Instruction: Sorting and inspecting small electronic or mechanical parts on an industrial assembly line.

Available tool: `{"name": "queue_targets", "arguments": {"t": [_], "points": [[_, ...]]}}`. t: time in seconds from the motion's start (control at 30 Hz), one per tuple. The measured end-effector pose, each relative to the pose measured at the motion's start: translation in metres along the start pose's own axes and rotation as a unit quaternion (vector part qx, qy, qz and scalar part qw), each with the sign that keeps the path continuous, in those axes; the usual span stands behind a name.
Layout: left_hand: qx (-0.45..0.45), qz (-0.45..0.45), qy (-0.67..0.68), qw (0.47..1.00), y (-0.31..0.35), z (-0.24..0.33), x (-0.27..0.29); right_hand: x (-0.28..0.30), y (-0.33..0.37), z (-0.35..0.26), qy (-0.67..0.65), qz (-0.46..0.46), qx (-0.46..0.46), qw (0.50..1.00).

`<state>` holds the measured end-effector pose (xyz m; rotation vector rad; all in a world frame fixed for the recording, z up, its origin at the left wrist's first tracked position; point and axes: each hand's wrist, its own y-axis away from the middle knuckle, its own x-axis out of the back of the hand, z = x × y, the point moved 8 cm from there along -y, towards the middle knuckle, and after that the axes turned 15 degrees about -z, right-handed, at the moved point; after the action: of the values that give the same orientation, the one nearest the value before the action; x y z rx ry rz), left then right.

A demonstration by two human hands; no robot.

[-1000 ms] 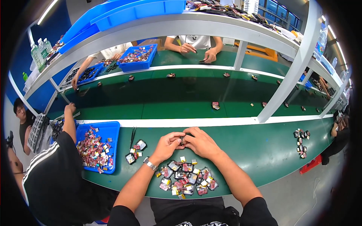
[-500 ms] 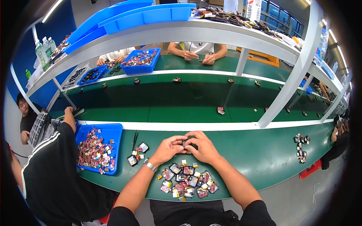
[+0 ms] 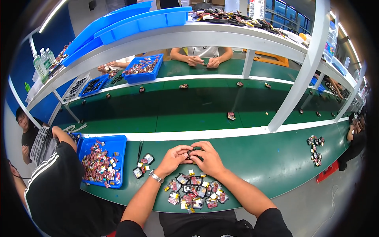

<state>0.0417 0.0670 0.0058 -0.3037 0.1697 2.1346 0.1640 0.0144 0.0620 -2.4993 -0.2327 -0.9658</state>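
Over the green bench (image 3: 260, 162), my left hand (image 3: 173, 160) and my right hand (image 3: 209, 160) meet, fingers closed round a small black-rimmed part (image 3: 190, 154). Fingers cover most of it, so its exact kind is hard to make out. Between my forearms lies a pile of small black-framed electronic assemblies (image 3: 196, 190), with red wiring and yellow-and-white pieces. Left of my left hand are a few similar assemblies (image 3: 148, 158) and dark tweezers (image 3: 139, 151).
A blue bin (image 3: 123, 158) of red-wired parts stands at the left, beside a co-worker in a black sleeve (image 3: 59, 173). A white post (image 3: 302, 75) and an overhead shelf (image 3: 221, 33) frame the far side. Single parts dot a green belt (image 3: 177, 106). Another cluster (image 3: 314, 150) lies right.
The view has shifted slightly. My fingers have changed position round the black-rimmed part, and more of its dark edge shows. The left co-worker's arm has moved.
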Motion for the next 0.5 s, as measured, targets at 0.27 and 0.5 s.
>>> {"name": "queue_targets", "arguments": {"t": [0.27, 0.5], "points": [[-0.005, -0.003, 0.001, 1.0, 0.0, -0.002, 0.001, -0.006, 0.002, 0.011, -0.028, 0.01, -0.015, 0.999], [-0.015, 0.002, -0.004, 1.0, 0.001, 0.0, 0.002, -0.012, 0.003, 0.021, -0.083, 0.041, -0.044, 0.995]]}}
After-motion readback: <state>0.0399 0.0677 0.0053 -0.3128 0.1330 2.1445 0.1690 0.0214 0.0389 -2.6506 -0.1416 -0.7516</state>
